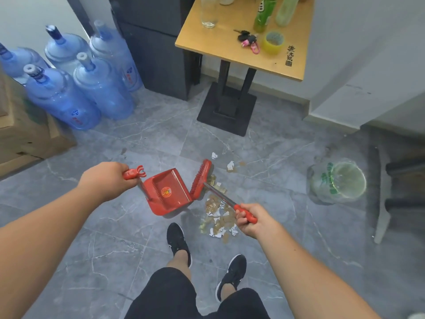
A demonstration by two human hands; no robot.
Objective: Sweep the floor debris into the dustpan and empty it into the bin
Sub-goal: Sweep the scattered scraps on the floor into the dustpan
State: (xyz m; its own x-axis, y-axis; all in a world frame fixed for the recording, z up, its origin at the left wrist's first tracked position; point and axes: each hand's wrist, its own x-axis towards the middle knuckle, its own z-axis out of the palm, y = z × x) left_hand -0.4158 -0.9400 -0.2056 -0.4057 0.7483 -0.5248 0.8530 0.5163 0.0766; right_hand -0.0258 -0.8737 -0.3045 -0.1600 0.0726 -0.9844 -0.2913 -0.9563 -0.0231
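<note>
**A:** Head view. What is held, and where?

**B:** The left hand (108,178) is curled round the red grip of the dustpan (167,192), which sits on the grey floor (264,143) just ahead of the person's feet. The right hand (250,218) is wrapped round the red grip of the broom (201,178). The broom's head stands against the pan's right edge.

**A:** And the debris?

**B:** The debris (218,215), paper scraps and tan bits, lies in a loose pile to the right of the pan and under the broom's shaft. None is visible inside the pan. Two stray scraps (230,166) lie just beyond the broom head. The bin (338,180), lined with a clear bag, stands well apart to the right.

**A:** What could go wrong?

**B:** Three things, I judge. First, the broom head stands between pile and pan, so a stroke from there would push the scraps away, not in. Second, the scraps look light, and a quick stroke could flick them past the pan's lip or under it if the pan tilts on its long handle. Third, the left shoe (178,240) is near the pile and could tread the bits about.

**A:** And later?

**B:** On the way to the bin, a tilted pan could spill. The slack bag offers a soft rim to aim at.
</note>
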